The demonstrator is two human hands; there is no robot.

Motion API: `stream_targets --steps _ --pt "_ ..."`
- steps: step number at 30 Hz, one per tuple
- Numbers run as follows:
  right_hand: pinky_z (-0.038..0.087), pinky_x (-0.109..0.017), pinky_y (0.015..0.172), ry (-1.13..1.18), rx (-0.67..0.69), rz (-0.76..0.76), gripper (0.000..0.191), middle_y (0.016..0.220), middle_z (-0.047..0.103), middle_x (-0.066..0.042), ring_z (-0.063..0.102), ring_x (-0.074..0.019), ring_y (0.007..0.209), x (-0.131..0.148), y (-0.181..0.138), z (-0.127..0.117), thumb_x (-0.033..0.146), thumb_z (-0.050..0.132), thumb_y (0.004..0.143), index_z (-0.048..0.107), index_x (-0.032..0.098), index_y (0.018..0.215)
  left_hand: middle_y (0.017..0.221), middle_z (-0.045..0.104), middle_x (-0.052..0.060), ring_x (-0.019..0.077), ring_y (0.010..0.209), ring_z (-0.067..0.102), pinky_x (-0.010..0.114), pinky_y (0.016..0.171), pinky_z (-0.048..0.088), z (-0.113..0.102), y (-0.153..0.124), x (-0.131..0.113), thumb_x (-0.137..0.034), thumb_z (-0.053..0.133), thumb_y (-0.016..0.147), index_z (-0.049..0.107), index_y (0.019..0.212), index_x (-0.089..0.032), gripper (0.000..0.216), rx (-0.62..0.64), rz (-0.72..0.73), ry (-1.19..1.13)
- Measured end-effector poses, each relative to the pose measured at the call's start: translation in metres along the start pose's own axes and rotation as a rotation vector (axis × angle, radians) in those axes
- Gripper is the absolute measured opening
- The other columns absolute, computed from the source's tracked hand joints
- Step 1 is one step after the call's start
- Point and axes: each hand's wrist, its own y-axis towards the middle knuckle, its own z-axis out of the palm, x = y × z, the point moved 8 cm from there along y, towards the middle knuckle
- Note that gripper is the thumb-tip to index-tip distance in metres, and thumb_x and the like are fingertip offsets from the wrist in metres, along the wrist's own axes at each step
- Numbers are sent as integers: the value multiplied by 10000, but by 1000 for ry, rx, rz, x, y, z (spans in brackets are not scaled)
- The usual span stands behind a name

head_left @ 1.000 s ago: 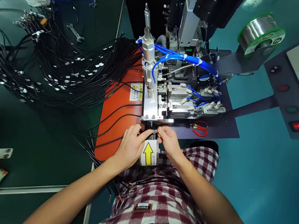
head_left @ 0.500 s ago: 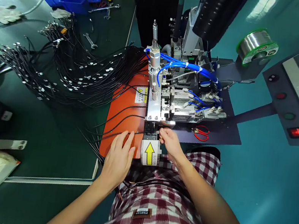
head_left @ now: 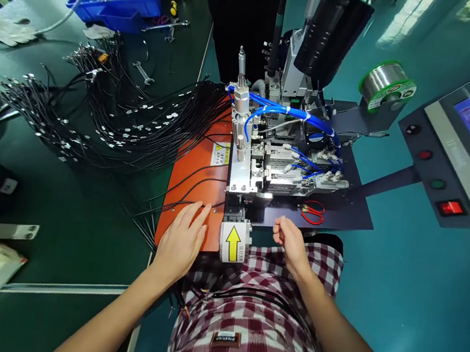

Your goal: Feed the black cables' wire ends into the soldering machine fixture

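My left hand [head_left: 182, 236] lies with its fingers stretched out on the orange plate [head_left: 195, 193], the fingertips over a black cable [head_left: 160, 209] whose end runs toward the machine. My right hand [head_left: 291, 243] is in the air to the right of the machine's front, fingers curled together; whatever may be between them is hidden. Between the hands sits a round housing [head_left: 234, 241] with a yellow arrow label. Behind it stands the machine [head_left: 245, 169] with metal cylinders and blue air tubes. Several more black cables cross the plate into its side.
A large bundle of black cables [head_left: 134, 128] covers the green table on the left. Red-handled cutters [head_left: 313, 212] lie on the dark base plate. A solder spool [head_left: 387, 87] and a control panel [head_left: 460, 161] stand right. Another person [head_left: 243, 26] stands behind the machine.
My right hand has moved away from the cable end at the machine, to the right and slightly down. My left hand has shifted slightly left along the orange plate. The camera view has tilted slightly.
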Motion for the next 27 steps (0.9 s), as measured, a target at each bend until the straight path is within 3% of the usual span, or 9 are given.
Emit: stream_targets --steps 5,7,9,12,16,19,24,27 --pt "280 -206 442 19 -71 16 436 628 503 41 412 -59 476 -9 -12 -30 577 694 699 599 160 780 1431 442 143 274 1334 392 474 1104 359 -20 53 12 -263 324 969 436 1364 -156 424 -15 86 -82" --pt "282 -202 444 28 -78 17 409 641 503 41 407 -56 486 -5 -16 -35 557 696 712 604 166 790 1373 493 124 246 1280 447 426 1074 384 -34 59 11 -244 332 970 508 1275 -162 363 20 152 -128" --pt "286 -198 449 32 -89 11 373 657 504 40 412 -57 504 1 -20 -38 523 706 725 608 173 807 1239 564 102 198 1146 532 332 967 444 -48 43 3 -221 355 968 564 1162 -169 289 86 235 -187" --pt "299 -205 460 0 -85 -8 327 670 509 29 413 -68 519 13 -27 -39 490 693 759 615 177 812 913 612 50 158 845 571 274 741 444 -35 -20 -23 -178 429 944 626 946 -184 197 446 523 -63" --pt "315 -209 492 -48 -6 -3 283 649 496 34 408 -70 521 21 -36 -23 458 651 808 602 180 791 960 612 96 221 924 549 338 763 398 -15 -74 -19 -105 523 874 637 876 -151 124 525 640 349" --pt "318 -212 512 -96 60 -5 247 645 486 39 404 -70 522 26 -43 -8 425 610 851 588 185 797 949 626 82 226 929 550 359 829 382 -12 -78 -12 -106 521 877 634 868 -155 124 539 671 373" --pt "324 -218 534 -150 112 -36 216 657 472 42 396 -74 536 37 -51 -1 388 586 883 570 194 791 1195 603 104 218 1034 543 350 918 358 -33 -66 -6 -99 462 911 594 1126 -162 260 446 658 279" --pt "327 -221 538 -166 131 -44 209 671 474 39 395 -77 548 40 -52 2 377 575 893 562 196 789 1076 633 96 235 993 552 374 880 381 -33 -63 -1 -76 449 903 606 1103 -166 270 483 629 289"
